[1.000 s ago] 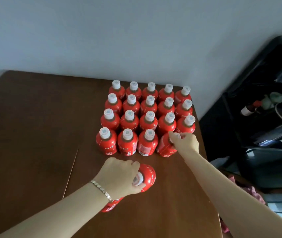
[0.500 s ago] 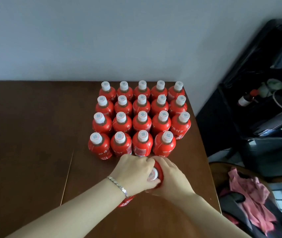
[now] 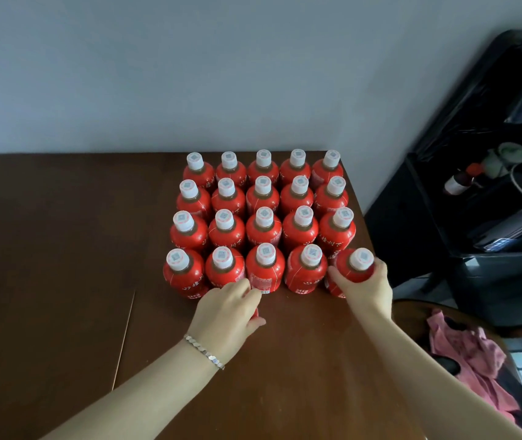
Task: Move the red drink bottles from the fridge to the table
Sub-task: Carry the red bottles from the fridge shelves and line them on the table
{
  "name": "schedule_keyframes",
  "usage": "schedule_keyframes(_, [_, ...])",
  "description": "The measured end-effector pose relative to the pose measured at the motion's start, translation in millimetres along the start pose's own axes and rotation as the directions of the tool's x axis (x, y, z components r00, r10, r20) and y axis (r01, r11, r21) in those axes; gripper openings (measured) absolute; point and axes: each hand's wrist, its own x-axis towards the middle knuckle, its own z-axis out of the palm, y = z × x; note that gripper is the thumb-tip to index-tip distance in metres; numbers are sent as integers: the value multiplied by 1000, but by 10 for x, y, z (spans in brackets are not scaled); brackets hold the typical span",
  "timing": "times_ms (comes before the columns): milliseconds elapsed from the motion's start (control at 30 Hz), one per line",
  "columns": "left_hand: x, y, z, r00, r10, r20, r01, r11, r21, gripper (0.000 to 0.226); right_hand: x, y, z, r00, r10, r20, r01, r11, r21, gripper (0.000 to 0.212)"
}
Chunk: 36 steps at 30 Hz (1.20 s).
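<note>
We note the right hand [image 3: 362,285] gripping a bottle [image 3: 350,271] at the near row's right end on the desk [image 3: 62,281]. The left hand [image 3: 226,309] is wrapped over another bottle [image 3: 254,312], mostly hidden.

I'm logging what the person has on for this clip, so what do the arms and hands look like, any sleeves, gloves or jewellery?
Both forearms are bare, with no sleeves or gloves in view. The left hand has a thin silver link bracelet at the wrist. The right hand shows nothing worn.
</note>
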Motion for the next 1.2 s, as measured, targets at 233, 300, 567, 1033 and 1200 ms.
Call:
schedule_keyframes(233, [-109,-188,65,1000,-15,3,15,1000,-3,42,-1,-118,108,859,289,423,-494,687,533,74])
schedule_keyframes(300, [-128,-215,72,1000,-22,0,22,1000,-4,41,15,-140,107,837,265,479,-536,573,620,67])
schedule_keyframes(567, [-209,-407,71,999,-33,-4,33,999,20,40,-96,-266,127,695,289,659,-704,90,704,56])
schedule_keyframes(1033, [-647,-750,-64,701,-659,273,698,553,-455,87,-1246,-144,974,575,363,733,-547,837,15,59])
schedule_keyframes(1200, [-680,-764,56,492,-564,664,754,-106,-649,97,-1493,-177,1372,596,200,778,-452,884,119,66])
